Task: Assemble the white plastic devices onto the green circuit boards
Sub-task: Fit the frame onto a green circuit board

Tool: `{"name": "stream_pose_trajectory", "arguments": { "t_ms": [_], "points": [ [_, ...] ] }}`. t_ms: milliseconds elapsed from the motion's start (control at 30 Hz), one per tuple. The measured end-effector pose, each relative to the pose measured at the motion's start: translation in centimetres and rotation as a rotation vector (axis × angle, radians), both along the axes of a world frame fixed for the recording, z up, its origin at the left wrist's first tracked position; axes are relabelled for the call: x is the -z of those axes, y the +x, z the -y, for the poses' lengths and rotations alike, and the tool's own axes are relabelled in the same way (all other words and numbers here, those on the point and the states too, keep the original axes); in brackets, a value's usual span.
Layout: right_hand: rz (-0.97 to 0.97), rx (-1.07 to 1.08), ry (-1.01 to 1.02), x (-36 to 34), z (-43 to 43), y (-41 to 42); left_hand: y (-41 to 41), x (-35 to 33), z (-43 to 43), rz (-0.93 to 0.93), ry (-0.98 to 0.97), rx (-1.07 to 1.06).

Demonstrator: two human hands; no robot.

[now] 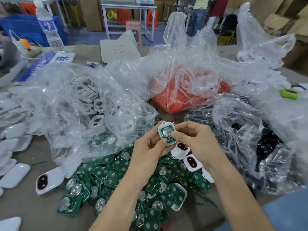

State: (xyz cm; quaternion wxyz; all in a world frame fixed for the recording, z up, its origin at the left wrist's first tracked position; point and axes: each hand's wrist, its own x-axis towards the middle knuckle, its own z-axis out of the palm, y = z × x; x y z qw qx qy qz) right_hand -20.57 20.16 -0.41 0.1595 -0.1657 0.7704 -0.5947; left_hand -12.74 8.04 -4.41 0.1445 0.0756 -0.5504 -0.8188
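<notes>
Board in shell, both hands pinching

You hold one small white rounded plastic shell (pixel 164 124) up over the middle of the table, with a green rectangular circuit board (pixel 166 133) lying in its open back, metal battery clip facing you. Your left hand (pixel 148 152) pinches the shell's lower corner between thumb and curled fingers. Your right hand (pixel 195 144) pinches the opposite side, thumb tip on the board. That two-sided grip looks meant to steady the shell while the board is pressed home; whether it is fully seated cannot be told.

Directly below lies the loose heap of green circuit boards (pixel 116 172), running toward the table's near edge, with two white button-faced shells (pixel 180 149) just beside your right wrist. Crinkled clear plastic bags (pixel 86 100) crowd the left, far and right sides, so your free room is mostly above the heap.
</notes>
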Motion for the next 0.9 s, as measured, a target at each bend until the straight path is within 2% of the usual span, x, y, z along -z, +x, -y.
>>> {"name": "stream_pose_trajectory", "arguments": {
  "t_ms": [233,733,900],
  "points": [
    [-0.011,0.014,-0.032,0.4,-0.2,0.2,0.3,-0.3,-0.3,-0.006,-0.102,-0.030],
    [0.014,0.052,-0.052,0.6,-0.1,1.0,0.5,-0.7,-0.6,0.054,-0.120,-0.111],
    [-0.057,0.003,-0.057,0.7,-0.1,1.5,0.6,-1.0,-0.7,0.075,-0.113,-0.131]
  ]
}}
